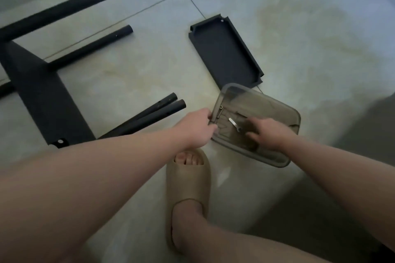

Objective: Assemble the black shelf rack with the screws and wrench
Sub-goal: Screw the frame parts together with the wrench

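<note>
Head view: the right hand (267,134) blurs at its loosely spread fingertips, the wrench (234,124) just beyond them; the left hand (198,128) pinches the tray (269,103) rim, screws (219,113) beside its fingers.

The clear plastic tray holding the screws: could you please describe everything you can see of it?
The tray is a shallow, smoky translucent plastic rectangle with rounded corners and a raised rim, lying on the tiled floor next to the black shelf panel. Inside lie a few screws and a small metal wrench. The left hand grips its left rim; the right hand reaches inside.
</note>
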Action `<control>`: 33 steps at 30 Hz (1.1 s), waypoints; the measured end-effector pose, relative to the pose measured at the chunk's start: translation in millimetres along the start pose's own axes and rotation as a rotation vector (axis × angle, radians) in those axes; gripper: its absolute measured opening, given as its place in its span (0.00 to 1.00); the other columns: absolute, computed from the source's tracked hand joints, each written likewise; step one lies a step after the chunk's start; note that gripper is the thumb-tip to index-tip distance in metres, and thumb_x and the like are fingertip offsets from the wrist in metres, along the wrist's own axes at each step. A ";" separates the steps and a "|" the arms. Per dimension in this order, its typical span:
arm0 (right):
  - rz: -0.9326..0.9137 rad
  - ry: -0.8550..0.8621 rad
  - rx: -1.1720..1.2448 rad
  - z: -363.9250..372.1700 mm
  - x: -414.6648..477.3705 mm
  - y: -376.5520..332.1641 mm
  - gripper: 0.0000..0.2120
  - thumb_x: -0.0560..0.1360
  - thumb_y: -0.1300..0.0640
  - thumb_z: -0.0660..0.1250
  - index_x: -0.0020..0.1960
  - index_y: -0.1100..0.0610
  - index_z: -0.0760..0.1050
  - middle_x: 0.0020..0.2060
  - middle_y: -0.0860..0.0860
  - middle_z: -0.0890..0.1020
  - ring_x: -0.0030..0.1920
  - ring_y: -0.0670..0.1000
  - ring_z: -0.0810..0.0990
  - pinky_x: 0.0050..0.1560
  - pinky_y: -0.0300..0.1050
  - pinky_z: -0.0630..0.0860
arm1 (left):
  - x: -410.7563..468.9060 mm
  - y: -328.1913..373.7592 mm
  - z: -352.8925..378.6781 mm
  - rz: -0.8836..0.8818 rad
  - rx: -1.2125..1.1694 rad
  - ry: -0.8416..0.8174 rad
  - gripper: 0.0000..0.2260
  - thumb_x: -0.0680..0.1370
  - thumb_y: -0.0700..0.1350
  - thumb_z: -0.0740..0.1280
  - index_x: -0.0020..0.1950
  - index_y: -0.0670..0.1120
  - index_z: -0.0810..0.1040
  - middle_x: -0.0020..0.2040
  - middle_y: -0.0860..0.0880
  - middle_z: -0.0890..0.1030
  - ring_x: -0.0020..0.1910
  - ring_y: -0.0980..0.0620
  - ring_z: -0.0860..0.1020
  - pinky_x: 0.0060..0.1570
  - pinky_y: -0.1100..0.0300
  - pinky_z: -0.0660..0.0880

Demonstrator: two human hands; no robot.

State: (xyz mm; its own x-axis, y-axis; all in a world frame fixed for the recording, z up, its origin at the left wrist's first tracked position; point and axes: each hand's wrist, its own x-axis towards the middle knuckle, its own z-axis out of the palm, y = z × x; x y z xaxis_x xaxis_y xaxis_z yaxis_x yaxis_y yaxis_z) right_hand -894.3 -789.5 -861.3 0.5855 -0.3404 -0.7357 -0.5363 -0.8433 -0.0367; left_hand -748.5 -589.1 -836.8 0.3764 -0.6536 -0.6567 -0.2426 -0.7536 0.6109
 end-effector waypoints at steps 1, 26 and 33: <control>0.004 0.023 0.015 4.4 5.5 0.6 0.24 0.81 0.46 0.64 0.75 0.48 0.66 0.65 0.56 0.79 0.62 0.60 0.79 0.57 0.54 0.78 | 4.2 -2.9 2.1 0.004 -0.028 0.007 0.11 0.81 0.51 0.64 0.62 0.50 0.72 0.53 0.46 0.82 0.49 0.46 0.79 0.46 0.56 0.70; -0.398 0.562 0.351 -72.2 -60.7 -118.0 0.04 0.74 0.62 0.70 0.45 0.59 0.76 0.40 0.51 0.77 0.41 0.55 0.76 0.45 0.54 0.76 | -93.9 -29.0 -94.4 0.029 0.172 0.160 0.09 0.81 0.51 0.64 0.60 0.51 0.75 0.52 0.52 0.77 0.50 0.49 0.74 0.48 0.57 0.69; -0.531 0.470 0.347 -97.4 -89.0 -232.8 0.02 0.75 0.62 0.68 0.47 0.57 0.76 0.39 0.49 0.81 0.43 0.54 0.79 0.46 0.51 0.76 | -177.0 -109.3 -158.7 -0.104 0.104 0.366 0.05 0.81 0.50 0.64 0.55 0.53 0.73 0.48 0.54 0.79 0.46 0.50 0.77 0.47 0.56 0.71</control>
State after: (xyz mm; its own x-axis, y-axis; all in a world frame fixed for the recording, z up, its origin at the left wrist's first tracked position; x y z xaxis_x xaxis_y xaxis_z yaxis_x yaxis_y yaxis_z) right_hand -762.4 -603.4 -721.4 0.9705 -0.1340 -0.2004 -0.2266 -0.7907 -0.5688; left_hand -646.7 -379.8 -717.1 0.6933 -0.5192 -0.4997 -0.2688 -0.8298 0.4891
